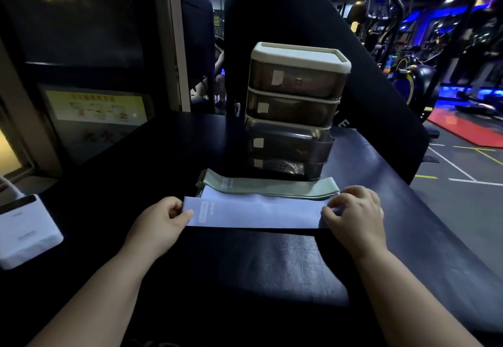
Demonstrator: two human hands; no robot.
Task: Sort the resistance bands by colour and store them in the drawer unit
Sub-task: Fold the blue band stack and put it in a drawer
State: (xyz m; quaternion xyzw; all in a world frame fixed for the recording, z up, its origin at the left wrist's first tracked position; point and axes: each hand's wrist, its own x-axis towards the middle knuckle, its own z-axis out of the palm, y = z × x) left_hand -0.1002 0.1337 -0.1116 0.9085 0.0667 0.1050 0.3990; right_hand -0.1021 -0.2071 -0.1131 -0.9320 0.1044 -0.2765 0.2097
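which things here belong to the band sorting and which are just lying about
Part of the job: pale lilac flat resistance band, held by left hand and right hand; pale green flat bands behind it; smoky four-drawer plastic unit.
Just lying about: white boxy device, far left; yellow wall poster.

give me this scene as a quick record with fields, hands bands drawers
left hand: pinches left end of the lavender band
right hand: holds its right end
lavender band: spread between the hands, over the dark mat
green bands: stacked just behind it, in front of the drawer unit
drawer unit: four tinted drawers, white top
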